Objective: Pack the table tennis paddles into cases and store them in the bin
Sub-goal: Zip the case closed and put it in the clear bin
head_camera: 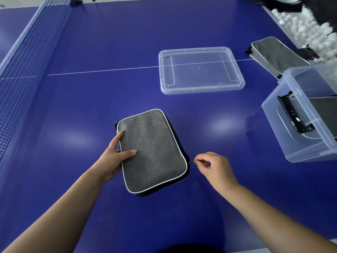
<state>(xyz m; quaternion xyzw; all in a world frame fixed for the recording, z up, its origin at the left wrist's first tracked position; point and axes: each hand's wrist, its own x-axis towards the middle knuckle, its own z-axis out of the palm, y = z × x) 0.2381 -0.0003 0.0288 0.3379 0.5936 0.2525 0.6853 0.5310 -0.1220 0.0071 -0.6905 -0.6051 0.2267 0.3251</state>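
Head view: my left hand (116, 155) lies flat and open on the left edge of the grey paddle case (152, 152), thumb and fingers spread on its top face, pressing rather than gripping. My right hand (214, 167) sits just off the case's right edge near the lower corner, thumb and forefinger pinched shut on a small zipper pull (192, 162), other fingers curled. The case lies flat on the blue table (91, 106), its white piping running all round the rim. Clear table stretches left toward the net (23, 66) and ahead to the transparent lid (201, 70), which lies well apart from the case. The clear bin (291, 143) stands at the right edge of view, a case visible inside. A second grey case (277, 55) lies beyond the bin, near the table's far right edge.
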